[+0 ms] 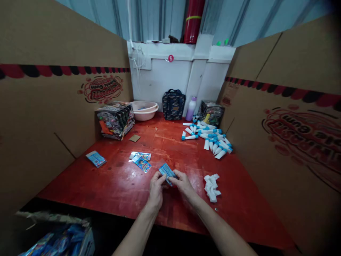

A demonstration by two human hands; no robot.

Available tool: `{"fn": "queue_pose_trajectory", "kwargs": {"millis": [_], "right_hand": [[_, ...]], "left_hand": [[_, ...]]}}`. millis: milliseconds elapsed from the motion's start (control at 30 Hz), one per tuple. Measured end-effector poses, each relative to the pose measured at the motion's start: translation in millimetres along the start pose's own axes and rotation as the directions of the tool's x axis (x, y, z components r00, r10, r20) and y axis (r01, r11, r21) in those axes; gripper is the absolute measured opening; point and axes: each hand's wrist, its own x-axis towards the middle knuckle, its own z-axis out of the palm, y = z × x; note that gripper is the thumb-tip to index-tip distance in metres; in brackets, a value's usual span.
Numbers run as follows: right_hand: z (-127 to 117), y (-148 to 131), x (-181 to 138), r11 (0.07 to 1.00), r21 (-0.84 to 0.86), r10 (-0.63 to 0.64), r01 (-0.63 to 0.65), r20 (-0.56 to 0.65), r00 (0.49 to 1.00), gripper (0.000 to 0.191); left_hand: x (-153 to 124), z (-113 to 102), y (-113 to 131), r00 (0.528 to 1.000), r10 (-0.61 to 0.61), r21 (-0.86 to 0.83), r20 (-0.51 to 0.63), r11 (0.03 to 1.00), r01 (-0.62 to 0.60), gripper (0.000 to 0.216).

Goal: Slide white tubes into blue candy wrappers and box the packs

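Between my two hands is a small blue printed packet [167, 170], raised above the front middle of the red table. My left hand [157, 188] pinches its left lower edge, and my right hand [183, 183] grips the right lower edge; both thumbs lie on its face. Just beyond, to the left, a few similar blue packets [142, 163] overlap on the table. Another blue packet stack [96, 159] lies farther left. On the right, a crumpled white tissue [212, 187] rests near my right hand. Behind it, several white tubes with blue caps [210, 135] form a loose pile.
Cardboard walls [106, 85] flank the red table [112, 188]. Along the back stand a printed box [115, 120], pink basins [145, 111], a dark bag [173, 105], a purple-white bottle [191, 108] and another box [212, 113]. A carton of blue packets [62, 240] sits below, front left.
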Motion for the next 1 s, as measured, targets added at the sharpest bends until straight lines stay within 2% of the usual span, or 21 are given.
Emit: {"fn": "queue_pose_trajectory", "kwargs": {"millis": [167, 367, 467, 533, 567, 600, 633, 733, 800, 867, 1000], "right_hand": [[-24, 5, 3, 0.997, -0.058, 0.059, -0.056, 0.046, 0.997, 0.026], [-50, -5, 10, 0.980, -0.198, 0.038, -0.024, 0.068, 0.997, 0.035], [-72, -11, 22, 0.954, -0.300, 0.051, -0.010, 0.128, 0.990, 0.041], [-98, -16, 35, 0.871, -0.492, 0.033, -0.020, 0.019, 0.999, 0.039], [-116, -19, 42, 0.788, -0.613, -0.007, -0.062, -0.109, 0.994, 0.035], [-135, -22, 50, 0.670, -0.726, -0.102, -0.156, -0.298, 0.949, 0.030], [-155, -25, 56, 0.623, -0.747, -0.155, -0.233, -0.410, 0.899, 0.024], [-212, -22, 68, 0.541, -0.729, -0.207, -0.420, -0.599, 0.773, 0.030], [-238, -12, 68, 0.500, -0.689, -0.182, -0.524, -0.676, 0.715, 0.035], [-253, 1, 63, 0.461, -0.676, -0.148, -0.575, -0.697, 0.702, 0.036], [-262, 20, 47, 0.279, -0.771, -0.130, -0.572, -0.621, 0.773, 0.041]], "left_hand": [[11, 11, -8, 0.989, -0.099, 0.059, 0.108, 0.994, 0.093, 0.031], [34, 40, -20, 0.990, -0.087, 0.011, 0.113, 0.996, 0.087, 0.030], [45, 60, -28, 0.994, -0.080, -0.038, 0.080, 0.996, 0.083, 0.033], [52, 70, -33, 0.995, -0.087, -0.058, 0.052, 0.994, 0.090, 0.035], [56, 73, -35, 0.995, -0.091, -0.067, 0.038, 0.993, 0.093, 0.036], [60, 75, -36, 0.995, -0.094, -0.075, 0.024, 0.993, 0.095, 0.036], [63, 76, -37, 0.995, -0.095, -0.081, 0.010, 0.992, 0.095, 0.036], [67, 73, -39, 0.995, -0.096, -0.114, -0.036, 0.989, 0.091, 0.035], [66, 69, -39, 0.990, -0.129, -0.155, -0.065, 0.981, 0.118, 0.033], [63, 65, -37, 0.981, -0.171, -0.203, -0.086, 0.968, 0.151, 0.030], [54, 56, -30, 0.962, -0.252, -0.295, -0.105, 0.932, 0.212, 0.023]]}}
